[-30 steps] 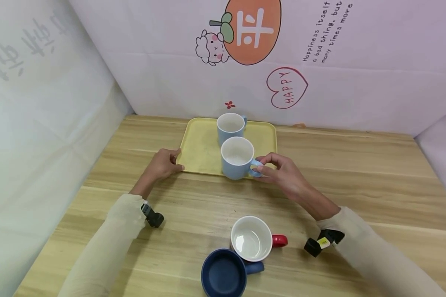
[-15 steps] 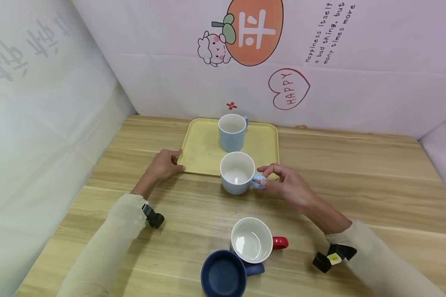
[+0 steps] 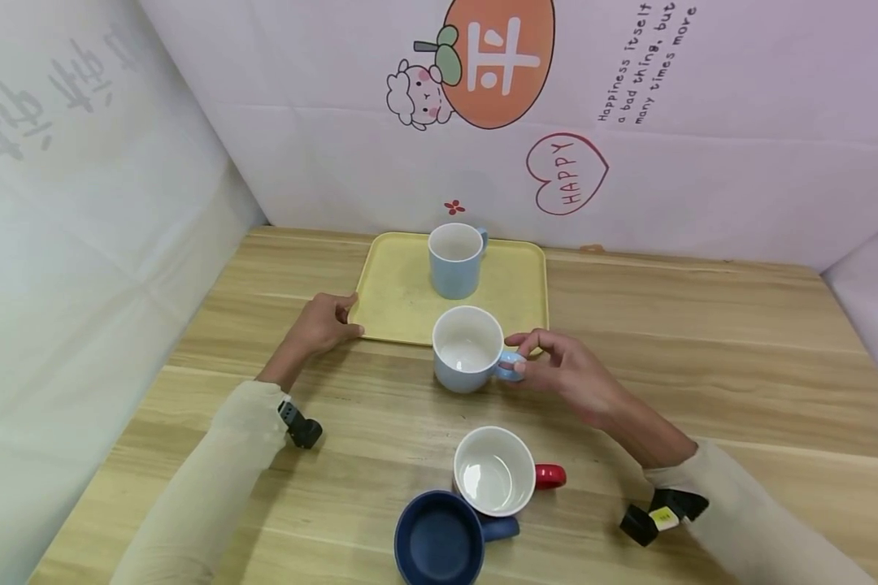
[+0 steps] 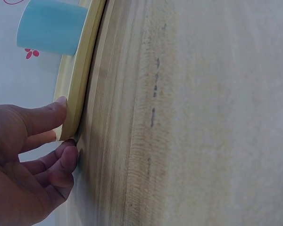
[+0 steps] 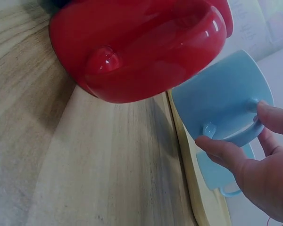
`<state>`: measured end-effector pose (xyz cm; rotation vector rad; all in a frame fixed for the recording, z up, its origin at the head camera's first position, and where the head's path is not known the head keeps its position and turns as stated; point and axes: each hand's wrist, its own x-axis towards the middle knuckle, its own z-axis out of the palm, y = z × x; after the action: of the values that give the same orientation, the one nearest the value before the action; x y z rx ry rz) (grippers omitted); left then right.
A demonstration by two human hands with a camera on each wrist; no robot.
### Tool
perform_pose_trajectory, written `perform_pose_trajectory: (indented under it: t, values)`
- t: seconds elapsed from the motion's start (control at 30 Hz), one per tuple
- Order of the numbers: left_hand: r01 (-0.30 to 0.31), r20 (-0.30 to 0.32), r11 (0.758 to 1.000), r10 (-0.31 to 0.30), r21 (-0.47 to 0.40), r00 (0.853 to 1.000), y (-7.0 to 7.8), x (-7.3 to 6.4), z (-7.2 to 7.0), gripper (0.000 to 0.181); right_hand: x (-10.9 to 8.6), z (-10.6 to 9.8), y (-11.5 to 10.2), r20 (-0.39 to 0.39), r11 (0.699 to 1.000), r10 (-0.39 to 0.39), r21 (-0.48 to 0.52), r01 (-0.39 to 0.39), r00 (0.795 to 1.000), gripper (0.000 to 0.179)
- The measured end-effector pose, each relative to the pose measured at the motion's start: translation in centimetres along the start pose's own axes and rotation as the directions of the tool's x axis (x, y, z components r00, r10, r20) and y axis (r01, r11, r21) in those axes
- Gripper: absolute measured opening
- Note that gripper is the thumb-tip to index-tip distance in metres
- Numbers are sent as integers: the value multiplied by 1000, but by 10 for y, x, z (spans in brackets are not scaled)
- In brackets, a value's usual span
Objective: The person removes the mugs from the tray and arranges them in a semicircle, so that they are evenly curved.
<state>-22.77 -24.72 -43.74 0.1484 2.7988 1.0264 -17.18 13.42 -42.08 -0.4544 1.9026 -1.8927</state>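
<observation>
In the head view my right hand [image 3: 571, 375] pinches the handle of a light blue mug [image 3: 465, 357] with a white inside. This mug is held just in front of the tray's near edge, and the right wrist view shows a gap between it and the table. With thumb and fingers, my left hand [image 3: 323, 323] grips the near left corner of a yellow tray [image 3: 395, 302]; the left wrist view shows the thumb at the rim [image 4: 74, 101]. A second light blue mug [image 3: 457, 275] stands upright on the tray, its handle turned to the back right.
Nearer the person stand a red mug [image 5: 132, 52] with a white inside, its handle to the right, and a dark blue mug [image 3: 439, 540] close against it. A white printed cloth [image 3: 322, 146] hangs behind the wooden table [image 3: 702, 349].
My right hand has drawn the light blue mug toward the person, from over the tray to in front of its near edge. The left hand keeps its grip on the tray corner.
</observation>
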Motion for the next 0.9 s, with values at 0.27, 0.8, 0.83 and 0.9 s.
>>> perform_pose_trajectory:
  t: [0.27,0.8,0.83,0.9]
  values:
    - [6,0,1000,-6,6,1000,2,-1,-1,63,-6,1,-1,2,1000,10,-12,-10,1000,14]
    - [8,-7,1000,-8,4,1000,3,-1,0,62,-16,1,1,-27,1000,11,7,-10,1000,15]
    - [9,-8,1000,-9,3,1000,3,-1,0,62,-17,0,1,-30,1000,14,6,-14,999,15]
    - [8,-7,1000,-8,5,1000,3,-1,0,61,-19,-1,2,-36,1000,22,3,-22,999,15]
